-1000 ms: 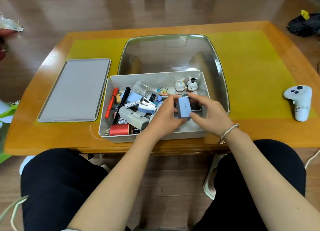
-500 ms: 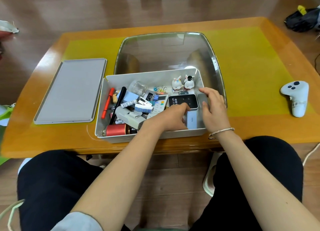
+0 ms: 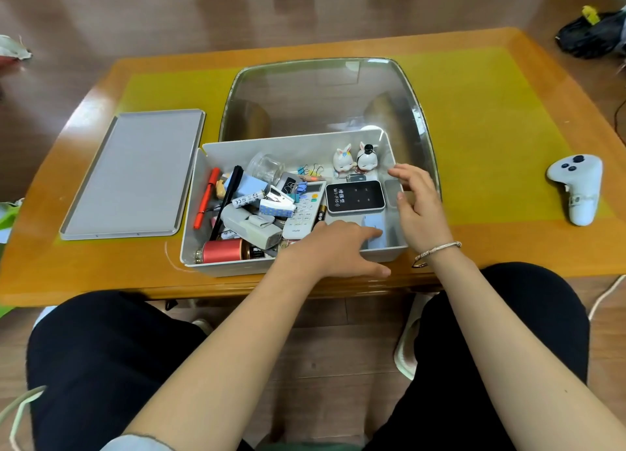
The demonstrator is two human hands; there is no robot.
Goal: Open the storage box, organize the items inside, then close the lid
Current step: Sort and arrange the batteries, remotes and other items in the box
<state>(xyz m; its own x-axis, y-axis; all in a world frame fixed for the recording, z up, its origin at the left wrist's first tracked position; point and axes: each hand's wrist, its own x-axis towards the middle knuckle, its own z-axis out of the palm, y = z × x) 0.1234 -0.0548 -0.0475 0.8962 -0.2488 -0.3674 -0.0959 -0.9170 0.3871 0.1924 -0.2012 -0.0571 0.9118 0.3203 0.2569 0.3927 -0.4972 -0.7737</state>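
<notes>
Sitting at the near middle of the worktop (image 3: 491, 118), the box (image 3: 294, 145) is a pale grey, straight-walled plastic tub, uncovered; its flat grey lid (image 3: 135, 172) with raised rim lies on the worktop at the box's 9 o'clock, just beside it. Behind the box at 12 o'clock stands a clear, rounded plastic bin (image 3: 325, 101). Inside the box, the left half is a loose heap: a red pen (image 3: 206, 198) and a black pen (image 3: 227, 200) along the left wall, a red spool (image 3: 223, 251) in the near-left corner, a grey pouch (image 3: 252, 227), a small glass jar (image 3: 266, 167), and a white remote (image 3: 305, 210) near the middle. Two glossy rabbit figurines (image 3: 355, 159) stand against the far wall at 1 o'clock, with a black rounded Wi-Fi device (image 3: 355, 196) lying flat just nearer. A pale blue block (image 3: 374, 232) lies in the near-right corner. The left hand (image 3: 335, 250) reaches over the near wall, fingers relaxed and extended, fingertips touching the blue block, holding nothing. The right hand (image 3: 418, 206) hovers at the box's right wall, fingers loosely spread, gripping nothing. A white controller (image 3: 577, 188) lies well apart at 3 o'clock.
</notes>
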